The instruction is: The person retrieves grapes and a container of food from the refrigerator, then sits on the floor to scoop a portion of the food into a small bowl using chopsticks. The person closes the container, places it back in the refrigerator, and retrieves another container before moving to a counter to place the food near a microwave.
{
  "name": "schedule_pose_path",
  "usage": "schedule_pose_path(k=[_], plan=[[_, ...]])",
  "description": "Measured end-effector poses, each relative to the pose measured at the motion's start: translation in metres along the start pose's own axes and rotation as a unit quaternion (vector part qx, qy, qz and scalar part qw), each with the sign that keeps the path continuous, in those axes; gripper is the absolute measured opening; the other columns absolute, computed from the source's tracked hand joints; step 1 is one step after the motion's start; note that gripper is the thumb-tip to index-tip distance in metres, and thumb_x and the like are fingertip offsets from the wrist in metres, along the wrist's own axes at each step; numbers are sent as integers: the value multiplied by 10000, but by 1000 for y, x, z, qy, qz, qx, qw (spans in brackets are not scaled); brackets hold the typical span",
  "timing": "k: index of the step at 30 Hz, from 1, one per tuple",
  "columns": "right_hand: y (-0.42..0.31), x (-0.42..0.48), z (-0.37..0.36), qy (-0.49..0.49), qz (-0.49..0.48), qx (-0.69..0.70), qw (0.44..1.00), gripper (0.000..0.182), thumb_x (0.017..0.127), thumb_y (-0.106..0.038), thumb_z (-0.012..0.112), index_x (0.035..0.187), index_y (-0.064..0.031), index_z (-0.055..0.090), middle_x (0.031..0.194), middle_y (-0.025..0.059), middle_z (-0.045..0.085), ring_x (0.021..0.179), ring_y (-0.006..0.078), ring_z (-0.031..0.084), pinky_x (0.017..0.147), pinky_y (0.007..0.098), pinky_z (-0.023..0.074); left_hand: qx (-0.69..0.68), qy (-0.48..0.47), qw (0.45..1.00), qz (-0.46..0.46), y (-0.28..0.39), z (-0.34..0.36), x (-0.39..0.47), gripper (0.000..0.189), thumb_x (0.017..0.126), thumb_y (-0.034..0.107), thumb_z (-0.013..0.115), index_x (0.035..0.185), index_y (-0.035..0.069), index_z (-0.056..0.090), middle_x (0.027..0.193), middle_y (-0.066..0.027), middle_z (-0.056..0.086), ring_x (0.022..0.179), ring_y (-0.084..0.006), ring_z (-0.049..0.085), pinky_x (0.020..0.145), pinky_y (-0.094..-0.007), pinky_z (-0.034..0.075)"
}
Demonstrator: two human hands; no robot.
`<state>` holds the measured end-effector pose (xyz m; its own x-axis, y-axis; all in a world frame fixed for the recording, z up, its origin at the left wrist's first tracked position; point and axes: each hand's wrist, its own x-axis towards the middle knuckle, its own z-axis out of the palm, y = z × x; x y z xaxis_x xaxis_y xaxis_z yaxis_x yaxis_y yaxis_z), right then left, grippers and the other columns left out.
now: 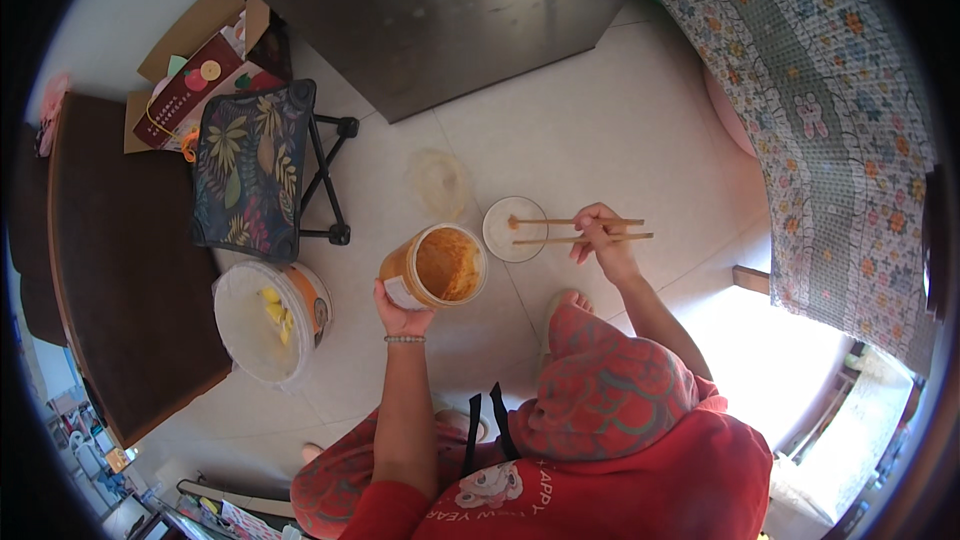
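My left hand (405,311) grips a wide clear plastic jar (397,270) by its side and base. The jar is tilted, its mouth facing up towards me. Orange-brown paste (442,259) coats its inner wall; a white label is on the outside. My right hand (600,236) holds a pair of wooden chopsticks (559,222), spread apart. Their tips are over a shallow round white dish or lid (516,247), right of the jar. A small orange-brown dab (513,223) is at the upper chopstick's tip; whether it touches the dish I cannot tell.
A lined bucket (247,337) with yellow pieces stands left, near a folding stool (251,172) and an open carton (202,90). A dark table or cabinet (465,22) is ahead, a floral cloth (810,112) right. A translucent round patch (439,184) marks the tiled floor.
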<state>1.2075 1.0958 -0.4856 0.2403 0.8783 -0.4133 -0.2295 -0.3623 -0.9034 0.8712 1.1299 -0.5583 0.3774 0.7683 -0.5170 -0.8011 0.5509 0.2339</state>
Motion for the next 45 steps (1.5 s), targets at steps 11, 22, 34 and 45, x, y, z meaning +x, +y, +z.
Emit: schedule_pose_path(k=[11,22,34,45], plan=[[-58,-10,-2,-42,-88,213,972,216,926,-218,452,842,-21,486,717,87,515,495,186,560,407,274,455,8,-39,998,48,5,-4,1,656,831,576,423,1308,127,425,1352,-107,420,1241,-324,390,1009,-542,325],[-154,-30,86,-271,-221,-146,926,133,878,-164,524,903,-33,524,775,78,531,630,193,581,558,294,468,-22,-102,995,-2,-12,22,11,728,832,601,380,1318,59,399,1337,-153,426,1220,-332,414,1005,-492,352],[-126,-31,133,-319,-402,-419,749,93,816,-130,557,852,-82,486,858,85,485,700,278,570,591,367,479,-7,-119,993,7,-13,42,8,716,827,595,415,1288,48,434,1292,-140,476,1172,-287,472,988,-427,382],[-144,-39,115,-282,-469,-354,758,125,759,-102,626,799,-89,508,762,58,475,633,225,559,526,338,465,-4,-143,990,14,-5,66,5,797,800,569,497,1359,29,323,1408,-137,335,1265,-289,367,1041,-441,315]])
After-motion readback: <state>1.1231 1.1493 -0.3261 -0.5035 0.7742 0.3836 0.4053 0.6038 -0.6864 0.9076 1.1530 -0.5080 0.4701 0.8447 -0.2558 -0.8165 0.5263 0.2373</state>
